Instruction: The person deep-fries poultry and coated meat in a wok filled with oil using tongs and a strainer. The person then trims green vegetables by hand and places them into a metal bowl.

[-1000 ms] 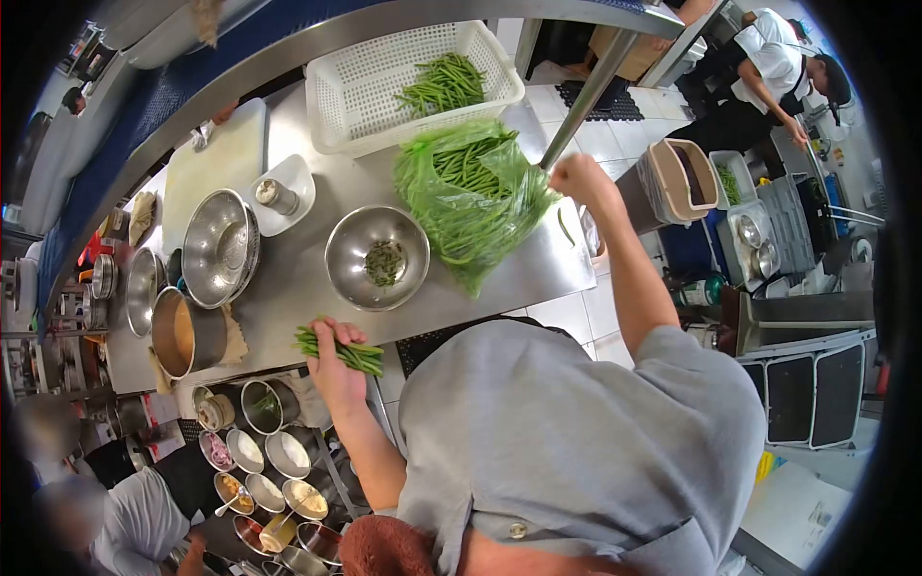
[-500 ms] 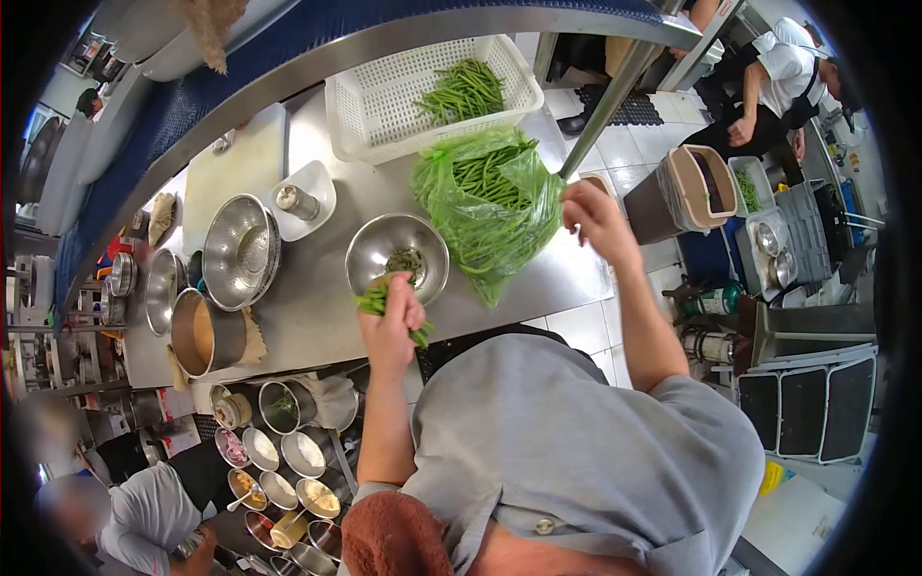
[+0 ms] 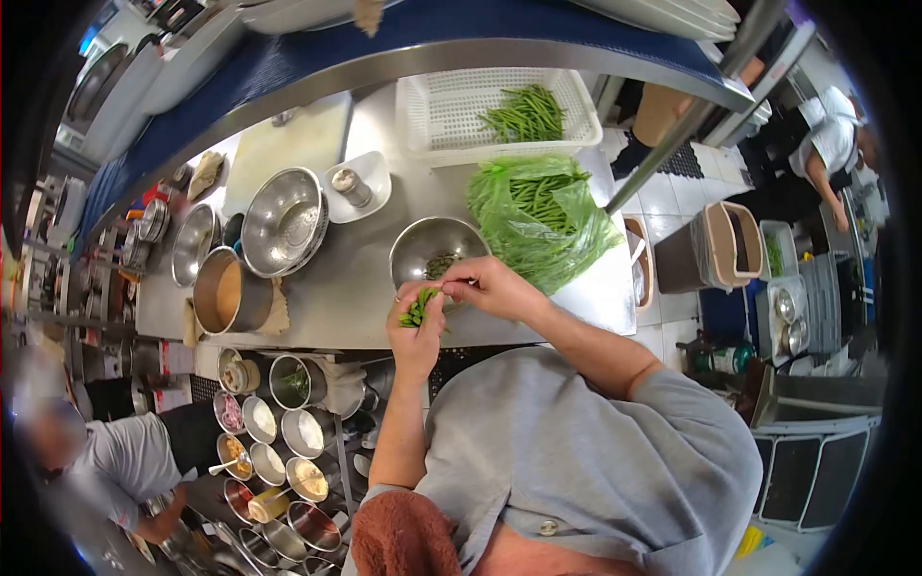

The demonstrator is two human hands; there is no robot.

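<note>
My left hand [image 3: 417, 326] is wrapped round a bunch of green beans [image 3: 416, 309] just in front of a steel bowl [image 3: 413, 245]. Small dark green pieces [image 3: 441, 265] lie in the bowl. My right hand [image 3: 485, 286] reaches over the bowl's near edge, its fingers pinched beside the tips of the bunch; what they hold is too small to make out. Right of the bowl, a green plastic bag [image 3: 499, 230] lies open, full of green beans [image 3: 544, 200]. Behind it a white perforated basket [image 3: 437, 115] holds more beans [image 3: 528, 113].
Steel colanders [image 3: 285, 223], a deep pot [image 3: 229, 293], a white dish [image 3: 370, 206] with a shaker [image 3: 351, 186] and a cutting board [image 3: 288, 144] stand left. A metal post [image 3: 663, 149] rises right, near a bin [image 3: 706, 250]. Co-workers [image 3: 134, 461] [image 3: 828, 144] are at both sides.
My left hand has moved right and up with the bunch to the bowl's near edge. My right hand has come in from the far right beside it, its fingers now pinched.
</note>
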